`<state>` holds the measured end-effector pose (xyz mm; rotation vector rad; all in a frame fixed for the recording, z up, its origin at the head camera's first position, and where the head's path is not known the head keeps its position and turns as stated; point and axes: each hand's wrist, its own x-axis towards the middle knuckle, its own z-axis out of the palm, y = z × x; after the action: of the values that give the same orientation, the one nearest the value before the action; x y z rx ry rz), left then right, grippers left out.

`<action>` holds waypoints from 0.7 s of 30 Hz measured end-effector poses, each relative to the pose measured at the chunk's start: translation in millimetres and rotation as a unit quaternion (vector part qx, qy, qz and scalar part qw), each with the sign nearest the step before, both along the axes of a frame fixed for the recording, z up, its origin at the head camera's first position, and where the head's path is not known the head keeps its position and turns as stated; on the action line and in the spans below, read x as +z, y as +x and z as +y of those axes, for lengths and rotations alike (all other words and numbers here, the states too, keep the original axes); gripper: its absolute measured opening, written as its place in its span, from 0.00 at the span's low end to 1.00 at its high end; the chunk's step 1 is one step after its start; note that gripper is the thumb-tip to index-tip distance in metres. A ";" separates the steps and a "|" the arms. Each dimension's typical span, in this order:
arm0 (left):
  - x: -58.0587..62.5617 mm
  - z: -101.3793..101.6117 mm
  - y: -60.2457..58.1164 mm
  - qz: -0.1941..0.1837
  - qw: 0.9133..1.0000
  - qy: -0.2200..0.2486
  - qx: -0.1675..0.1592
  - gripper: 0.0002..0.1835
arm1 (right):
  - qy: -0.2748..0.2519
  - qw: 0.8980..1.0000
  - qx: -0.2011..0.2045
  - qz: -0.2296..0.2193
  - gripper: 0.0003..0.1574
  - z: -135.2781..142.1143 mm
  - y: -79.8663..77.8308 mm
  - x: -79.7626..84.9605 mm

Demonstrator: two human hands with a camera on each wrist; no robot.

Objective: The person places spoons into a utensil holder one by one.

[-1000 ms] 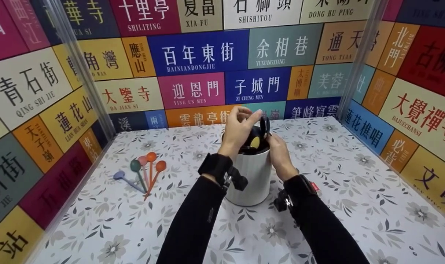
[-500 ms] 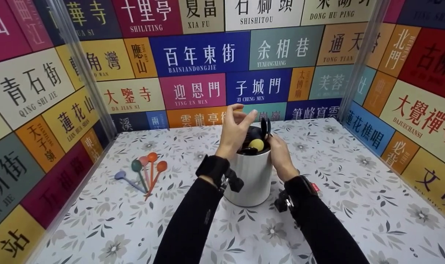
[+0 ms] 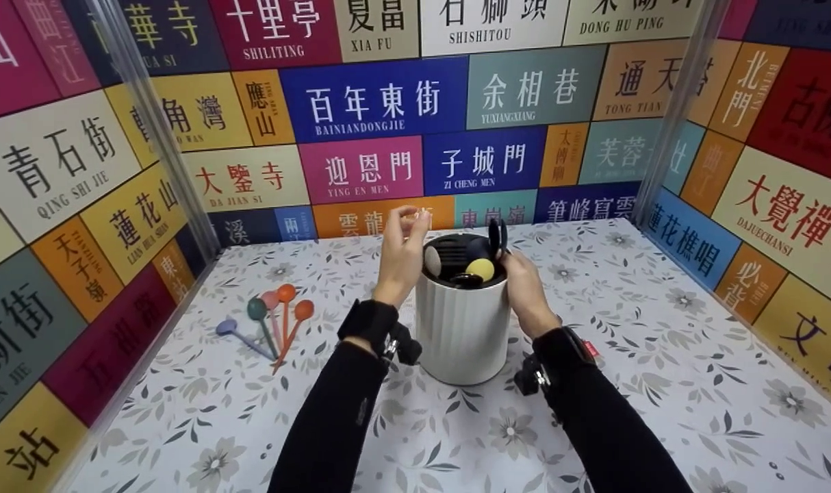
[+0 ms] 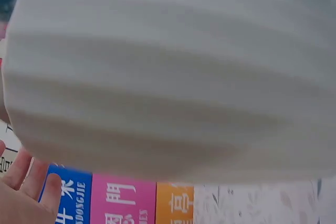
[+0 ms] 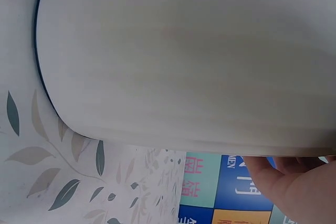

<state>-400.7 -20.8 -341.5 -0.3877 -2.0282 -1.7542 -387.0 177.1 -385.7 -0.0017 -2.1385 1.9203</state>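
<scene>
A white ribbed utensil holder (image 3: 462, 335) with a black slotted top stands upright on the table. In its top sit a yellow round-headed spoon (image 3: 480, 268), a beige one (image 3: 432, 261) and some dark pieces. Two black oval heads (image 3: 498, 236) rise at the right rim. My right hand (image 3: 523, 291) holds the holder's upper right side, fingers bent against the wall in the right wrist view; its fingertips are partly hidden. My left hand (image 3: 402, 257) is just left of the rim, raised, fingers loosely bent around nothing.
Several small coloured spoons lie fanned on the table at left, among them a purple one (image 3: 227, 327), a green one (image 3: 257, 309) and an orange one (image 3: 286, 294). Walls of coloured sign panels (image 3: 374, 99) enclose the flowered tabletop (image 3: 203, 424) at the back and both sides.
My left hand has moved left from over the holder's top to beside it, uncovering the beige spoon head and the slots. My right hand stays at the right side.
</scene>
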 end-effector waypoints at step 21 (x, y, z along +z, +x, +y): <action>-66.2 -101.5 -9.4 -0.104 0.956 -0.197 0.190 0.26 | 0.009 1.000 0.008 -0.008 0.25 -1.1 2.4 0.8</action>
<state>-410.0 -122.3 -407.6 0.0799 -2.4098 -1.2006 -384.5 175.9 -384.9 0.0039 -2.1723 1.9151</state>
